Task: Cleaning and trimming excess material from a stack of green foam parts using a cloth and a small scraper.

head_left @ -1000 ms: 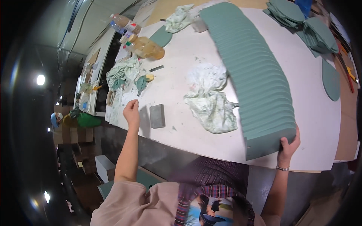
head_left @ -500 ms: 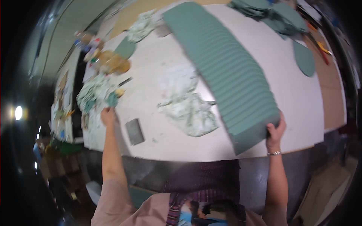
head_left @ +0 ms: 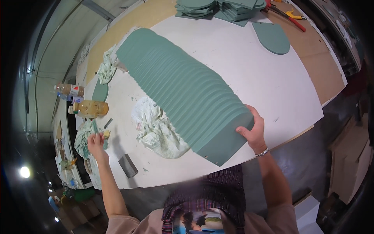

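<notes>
Grasping the near end of the row of green panels (head_left: 183, 93), your right hand (head_left: 255, 130) keeps its thumb on the front face and its fingers around the side, as it did one second ago. The row lies slanting across the white table (head_left: 249, 66), its near end close to the table edge. The whole view has turned since the earlier frames, so I cannot tell whether the row itself has shifted.

Your left hand (head_left: 97, 146) shows the bigger change. One second ago it was above the table near the grey block (head_left: 128, 165), with nothing seen in it; half a second ago it was reaching to the small green and yellow things by the rag. Now its fingers are curled, and they seem to pinch a thin green piece (head_left: 94, 125), which stands up above them. The lower end of this piece is hidden by the hand. A small yellow piece (head_left: 106, 134) is just beside the fingers, the stained rag (head_left: 82, 140) lies behind the hand, and the bottle of amber liquid (head_left: 91, 109) stands out farther away. The crumpled whitish cloth (head_left: 159, 134) remains along the left side of the row.
</notes>
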The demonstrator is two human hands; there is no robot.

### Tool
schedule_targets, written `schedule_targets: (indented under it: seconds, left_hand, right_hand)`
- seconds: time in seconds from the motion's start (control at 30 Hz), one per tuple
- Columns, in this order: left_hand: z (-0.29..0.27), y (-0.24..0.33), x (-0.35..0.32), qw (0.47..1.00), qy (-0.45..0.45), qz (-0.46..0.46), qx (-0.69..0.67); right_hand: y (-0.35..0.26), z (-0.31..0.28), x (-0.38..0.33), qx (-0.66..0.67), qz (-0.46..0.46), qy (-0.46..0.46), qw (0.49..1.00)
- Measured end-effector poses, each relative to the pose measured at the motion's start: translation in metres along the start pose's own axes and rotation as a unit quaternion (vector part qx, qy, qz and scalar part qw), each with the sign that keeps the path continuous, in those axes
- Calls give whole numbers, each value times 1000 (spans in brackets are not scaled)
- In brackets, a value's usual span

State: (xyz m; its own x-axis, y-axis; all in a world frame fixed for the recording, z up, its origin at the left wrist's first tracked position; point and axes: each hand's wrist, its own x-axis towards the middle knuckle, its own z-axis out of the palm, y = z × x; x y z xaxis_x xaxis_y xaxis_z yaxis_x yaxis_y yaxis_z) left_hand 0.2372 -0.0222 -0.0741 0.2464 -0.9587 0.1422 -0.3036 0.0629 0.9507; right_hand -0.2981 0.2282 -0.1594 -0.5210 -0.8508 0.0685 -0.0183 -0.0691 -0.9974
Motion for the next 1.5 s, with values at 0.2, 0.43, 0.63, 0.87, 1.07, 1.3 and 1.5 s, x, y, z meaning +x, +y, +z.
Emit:
schedule_targets:
  seconds: [0.2, 0.43, 0.63, 0.87, 1.07, 1.3, 1.5]
  left_hand:
    - [199, 154, -40, 934, -351, 58, 22]
    - [327, 213, -75, 803, -540, 151, 202]
    - [373, 219, -78, 719, -576, 262, 289]
    - [393, 225, -85, 680, -590, 314, 301]
    - [401, 227, -92, 641, -574, 406, 308]
    - [404, 223, -91, 636, -583, 413, 292]
    - [401, 221, -88, 645, -591, 386, 294]
  right_hand:
    - [0, 2, 2, -82, -8, 6, 997]
    - [-6, 1, 9, -132, -59, 16, 989]
    - [-5, -2, 10, -154, -83, 18, 984]
    - [-6, -2, 11, -135, -90, 1, 987]
    - [-5, -1, 11, -115, -91, -6, 989]
    - [-4, -1, 11, -114, -97, -2, 989]
    - [-4, -1, 11, -119, -100, 1, 988]
